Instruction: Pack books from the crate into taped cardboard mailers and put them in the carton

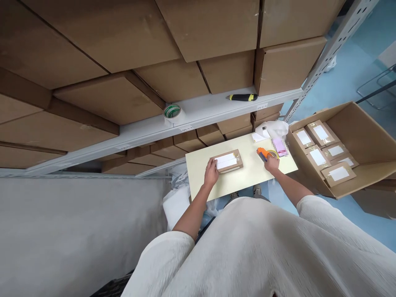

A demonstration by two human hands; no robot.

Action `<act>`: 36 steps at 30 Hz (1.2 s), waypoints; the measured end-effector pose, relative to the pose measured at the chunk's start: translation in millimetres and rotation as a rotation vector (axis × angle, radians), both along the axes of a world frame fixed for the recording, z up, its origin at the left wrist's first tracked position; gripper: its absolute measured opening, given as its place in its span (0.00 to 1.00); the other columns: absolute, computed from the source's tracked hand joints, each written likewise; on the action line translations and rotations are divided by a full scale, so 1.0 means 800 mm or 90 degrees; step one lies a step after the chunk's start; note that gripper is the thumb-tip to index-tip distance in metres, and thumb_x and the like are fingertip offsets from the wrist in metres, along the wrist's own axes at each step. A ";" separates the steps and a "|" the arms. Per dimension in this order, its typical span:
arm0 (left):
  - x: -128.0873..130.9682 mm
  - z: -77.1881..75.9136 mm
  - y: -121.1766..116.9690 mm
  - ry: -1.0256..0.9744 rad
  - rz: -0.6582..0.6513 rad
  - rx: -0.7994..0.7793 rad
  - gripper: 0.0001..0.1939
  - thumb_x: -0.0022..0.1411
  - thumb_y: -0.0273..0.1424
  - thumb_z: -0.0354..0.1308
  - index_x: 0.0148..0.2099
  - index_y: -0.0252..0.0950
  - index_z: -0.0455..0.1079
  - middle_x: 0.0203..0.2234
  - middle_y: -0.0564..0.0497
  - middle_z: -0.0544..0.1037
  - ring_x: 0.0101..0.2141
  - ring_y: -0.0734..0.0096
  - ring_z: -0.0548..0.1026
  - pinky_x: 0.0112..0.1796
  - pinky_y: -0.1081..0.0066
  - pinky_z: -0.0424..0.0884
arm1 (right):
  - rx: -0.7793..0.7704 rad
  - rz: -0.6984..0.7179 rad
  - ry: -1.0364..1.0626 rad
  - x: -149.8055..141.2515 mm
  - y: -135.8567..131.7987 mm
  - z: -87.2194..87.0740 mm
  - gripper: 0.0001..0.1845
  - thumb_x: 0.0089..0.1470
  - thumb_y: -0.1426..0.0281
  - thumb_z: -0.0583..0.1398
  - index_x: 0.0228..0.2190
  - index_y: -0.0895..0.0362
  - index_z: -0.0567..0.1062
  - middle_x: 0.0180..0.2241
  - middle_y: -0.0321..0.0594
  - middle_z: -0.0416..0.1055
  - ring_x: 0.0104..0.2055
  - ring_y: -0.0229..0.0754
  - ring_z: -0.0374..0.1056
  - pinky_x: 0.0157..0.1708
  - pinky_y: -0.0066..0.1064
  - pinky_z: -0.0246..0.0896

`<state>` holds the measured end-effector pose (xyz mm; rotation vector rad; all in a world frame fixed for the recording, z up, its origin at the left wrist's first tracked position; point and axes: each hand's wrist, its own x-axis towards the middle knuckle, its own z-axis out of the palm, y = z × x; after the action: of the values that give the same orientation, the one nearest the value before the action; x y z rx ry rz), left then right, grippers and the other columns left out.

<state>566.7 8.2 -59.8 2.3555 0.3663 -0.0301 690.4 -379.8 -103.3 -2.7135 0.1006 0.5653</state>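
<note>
Storage room with a pale cream surface (250, 170) below grey metal shelving (202, 104), over a light blue floor (365, 49).

Left hand (212, 172): fingers bent at the left short end of a flat cardboard box (231, 168), touching it; whether they clasp it, cannot tell.
Right hand (272, 163): fingers closed around an orange-and-dark tape dispenser (262, 153), its orange end pointing left toward the box and the shelving.

Cardboard box: lying flat on the surface, just right of the left fingers and apart from the right hand. Long axis left to right, roughly parallel to the shelf edge, right end slightly farther from the person. White label (225, 160) on top, print too small to read; clear tape at the right end.

Beyond the dispenser: pink rectangular item (280, 146), partly pixelated; white plastic bag (277, 128).

On the shelf: tape roll with green-printed core (173, 112); black-and-yellow utility knife (243, 97); large brown cartons (227, 72). Shelf tags (187, 128), writing not surely legible.

Right side: open carton (360, 128) containing several small boxes (338, 174) with white labels, unreadable.
</note>
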 end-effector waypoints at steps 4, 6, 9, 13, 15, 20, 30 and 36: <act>0.002 0.002 -0.001 -0.007 -0.001 0.002 0.29 0.68 0.25 0.56 0.69 0.40 0.71 0.75 0.39 0.63 0.76 0.49 0.60 0.74 0.47 0.60 | 0.041 -0.030 -0.009 0.011 -0.009 0.023 0.25 0.65 0.58 0.60 0.59 0.56 0.78 0.56 0.60 0.77 0.67 0.72 0.64 0.63 0.67 0.60; 0.003 0.002 -0.003 -0.013 -0.003 0.001 0.30 0.67 0.24 0.55 0.69 0.40 0.70 0.74 0.37 0.63 0.76 0.48 0.60 0.74 0.45 0.59 | 0.068 -0.050 0.007 0.021 -0.013 0.041 0.25 0.64 0.57 0.62 0.57 0.55 0.79 0.54 0.58 0.78 0.64 0.71 0.67 0.61 0.65 0.63; 0.002 -0.001 -0.004 -0.026 -0.006 -0.004 0.30 0.67 0.23 0.53 0.69 0.39 0.70 0.74 0.37 0.64 0.76 0.49 0.59 0.74 0.44 0.58 | 0.187 -0.051 0.051 0.040 -0.009 0.078 0.25 0.63 0.57 0.63 0.56 0.56 0.81 0.49 0.53 0.82 0.53 0.63 0.76 0.54 0.54 0.71; 0.001 -0.012 0.000 -0.057 -0.014 -0.023 0.27 0.69 0.24 0.52 0.68 0.39 0.71 0.74 0.37 0.65 0.76 0.49 0.60 0.73 0.43 0.59 | 0.431 0.017 0.161 0.063 0.022 0.139 0.23 0.62 0.58 0.66 0.55 0.55 0.82 0.45 0.46 0.84 0.43 0.51 0.78 0.47 0.41 0.76; 0.001 -0.020 0.003 -0.083 -0.012 -0.036 0.25 0.70 0.25 0.51 0.66 0.39 0.72 0.73 0.37 0.66 0.75 0.48 0.61 0.72 0.42 0.60 | 0.500 0.073 0.220 0.070 0.050 0.166 0.24 0.60 0.59 0.69 0.55 0.53 0.82 0.48 0.45 0.84 0.45 0.50 0.78 0.47 0.39 0.77; 0.001 -0.038 0.009 -0.138 0.002 -0.073 0.22 0.72 0.27 0.52 0.63 0.40 0.75 0.71 0.37 0.69 0.72 0.46 0.67 0.70 0.41 0.65 | 0.546 0.191 0.304 0.074 0.133 0.199 0.24 0.58 0.59 0.69 0.55 0.50 0.82 0.53 0.43 0.83 0.51 0.50 0.77 0.47 0.37 0.79; -0.001 -0.046 0.017 -0.157 -0.019 -0.108 0.22 0.71 0.27 0.53 0.64 0.40 0.75 0.73 0.37 0.67 0.72 0.46 0.67 0.69 0.45 0.66 | 0.313 0.330 0.171 0.050 0.204 0.189 0.17 0.62 0.59 0.61 0.49 0.54 0.77 0.45 0.43 0.81 0.46 0.49 0.75 0.47 0.38 0.73; -0.003 -0.040 0.017 -0.148 -0.019 -0.108 0.22 0.72 0.26 0.53 0.64 0.40 0.75 0.73 0.38 0.67 0.71 0.47 0.69 0.69 0.47 0.66 | 0.236 0.422 0.067 0.043 0.200 0.185 0.28 0.48 0.60 0.74 0.46 0.54 0.72 0.45 0.44 0.78 0.44 0.49 0.74 0.41 0.35 0.70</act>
<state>564.0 21.5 -91.7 2.1686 0.2057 0.1895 725.0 -219.8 44.9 -2.3094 -0.8194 0.8081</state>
